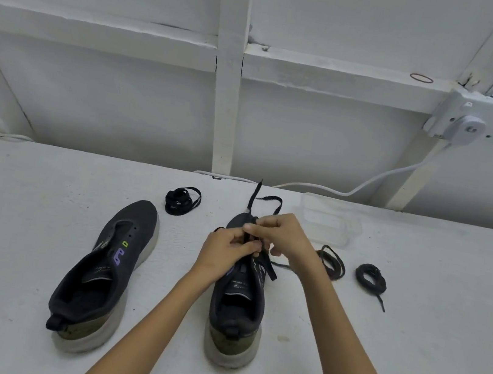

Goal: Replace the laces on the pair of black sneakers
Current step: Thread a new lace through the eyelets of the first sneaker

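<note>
Two black sneakers with pale soles stand on the white table, heels toward me. The left sneaker (113,269) has no lace and its eyelets are bare. Both my hands work over the front of the right sneaker (237,307). My left hand (225,252) pinches the eyelet area, and my right hand (283,234) pinches a flat black lace (268,201) whose loose ends stick out past the toe; another end (269,270) trails across the shoe's right side. A coiled black lace (181,200) lies beyond the left sneaker.
Two more black lace bundles lie right of the shoe: a loose one (333,262) and a tight coil (370,277). A clear plastic box (329,220) sits behind my right hand. A white cable (377,182) runs along the back edge from a wall socket (471,127).
</note>
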The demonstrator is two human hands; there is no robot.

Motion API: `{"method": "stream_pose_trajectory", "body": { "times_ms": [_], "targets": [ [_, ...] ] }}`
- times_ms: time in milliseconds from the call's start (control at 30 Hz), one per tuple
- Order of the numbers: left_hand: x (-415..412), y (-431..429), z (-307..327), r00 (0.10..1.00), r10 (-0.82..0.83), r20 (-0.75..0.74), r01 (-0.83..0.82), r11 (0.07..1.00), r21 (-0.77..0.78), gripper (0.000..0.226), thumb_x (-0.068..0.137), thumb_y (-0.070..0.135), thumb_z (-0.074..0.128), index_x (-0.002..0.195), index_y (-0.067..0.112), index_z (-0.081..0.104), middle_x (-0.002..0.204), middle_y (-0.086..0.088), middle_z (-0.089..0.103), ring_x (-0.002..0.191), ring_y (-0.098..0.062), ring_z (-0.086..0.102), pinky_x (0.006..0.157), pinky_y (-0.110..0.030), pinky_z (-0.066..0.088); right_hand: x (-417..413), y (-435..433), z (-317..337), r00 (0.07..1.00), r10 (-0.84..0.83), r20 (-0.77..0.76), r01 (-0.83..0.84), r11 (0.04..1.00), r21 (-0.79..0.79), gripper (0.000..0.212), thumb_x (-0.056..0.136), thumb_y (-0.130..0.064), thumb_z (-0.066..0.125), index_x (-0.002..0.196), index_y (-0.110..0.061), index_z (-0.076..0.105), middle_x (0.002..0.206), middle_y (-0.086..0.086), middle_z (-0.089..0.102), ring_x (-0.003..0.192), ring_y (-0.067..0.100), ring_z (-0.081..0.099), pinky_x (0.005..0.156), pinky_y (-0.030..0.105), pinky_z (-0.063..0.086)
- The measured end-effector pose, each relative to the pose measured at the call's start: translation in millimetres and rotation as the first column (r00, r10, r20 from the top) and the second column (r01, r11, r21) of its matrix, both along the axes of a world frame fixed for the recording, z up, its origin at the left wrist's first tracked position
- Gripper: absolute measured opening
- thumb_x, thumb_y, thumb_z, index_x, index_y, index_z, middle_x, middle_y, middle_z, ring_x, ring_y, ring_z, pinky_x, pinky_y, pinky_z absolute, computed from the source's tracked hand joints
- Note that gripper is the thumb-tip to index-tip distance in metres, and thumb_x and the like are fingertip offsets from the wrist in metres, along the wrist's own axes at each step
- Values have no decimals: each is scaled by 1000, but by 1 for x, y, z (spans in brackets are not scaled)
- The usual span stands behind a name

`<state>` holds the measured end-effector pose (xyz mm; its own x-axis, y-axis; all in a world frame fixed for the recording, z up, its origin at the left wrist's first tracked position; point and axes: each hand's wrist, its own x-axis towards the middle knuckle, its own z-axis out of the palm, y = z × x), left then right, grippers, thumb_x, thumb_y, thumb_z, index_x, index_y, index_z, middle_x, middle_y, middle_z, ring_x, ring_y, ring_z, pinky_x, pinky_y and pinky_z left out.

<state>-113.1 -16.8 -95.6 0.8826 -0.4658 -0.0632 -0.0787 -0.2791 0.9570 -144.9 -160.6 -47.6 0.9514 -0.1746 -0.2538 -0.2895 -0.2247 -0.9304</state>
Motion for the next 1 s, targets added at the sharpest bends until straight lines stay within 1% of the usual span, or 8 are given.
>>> {"method": "stream_pose_trajectory", "body": {
  "times_ms": [200,367,533,633,700,767,867,1000],
  "targets": [
    [0,3,-3,999,-34,23,34,999,14,14,77,24,80,87,28,71,84,8,75,85,-4,71,89,-31,54,18,3,10,987,-144,75,135,985,110,44,81,10,70,50,-8,43,40,0,43,36,15,51,39,22,39],
    [-3,4,-4,1000,-17,-1,17,1000,-22,14,76,22,81,87,23,73,78,15,72,83,-4,70,85,-21,54,48,-5,61,966,-196,171,166,970,176,21,83,12,66,70,0,56,43,4,50,34,13,51,37,20,40],
    [-2,5,-5,1000,-29,-6,29,999,-37,15,78,19,81,89,21,72,81,15,72,85,-5,71,81,-15,52,81,-18,100,901,-323,288,245,929,277,27,83,15,62,62,-1,56,52,1,63,38,12,54,42,18,44],
    [0,5,-6,999,-37,-27,35,998,-42,12,79,18,79,88,22,72,83,12,73,86,-8,71,81,-17,53,78,-19,84,885,-340,318,215,905,367,14,86,4,67,73,1,63,65,9,62,46,11,57,48,18,48],
    [1,4,-3,998,-29,-50,25,997,-69,12,84,18,74,89,8,72,83,3,75,82,-12,71,83,-24,55,70,-20,64,908,-289,303,174,918,355,9,90,-5,67,83,-1,65,67,8,64,52,13,62,52,20,52],
    [5,2,3,996,-2,-88,-10,990,-142,27,89,16,69,90,-11,65,80,-6,75,76,-16,70,85,-34,56,57,-25,44,961,-169,219,129,974,189,17,91,-17,68,91,0,66,72,7,67,55,17,65,50,24,52],
    [13,-1,17,999,25,-34,-30,985,-168,20,90,19,68,88,-1,71,81,-7,75,81,-22,70,88,-37,55,33,-33,19,997,73,-33,-74,997,-5,43,89,-36,70,97,5,69,82,9,68,52,17,58,45,22,41],
    [22,-4,23,999,34,37,-28,990,-142,19,87,28,71,89,9,74,86,-8,74,86,-21,68,90,-45,51,13,-33,-1,986,137,-101,-112,970,215,41,82,-43,70,90,-2,72,87,11,66,49,16,50,42,20,31]
  ]
}}
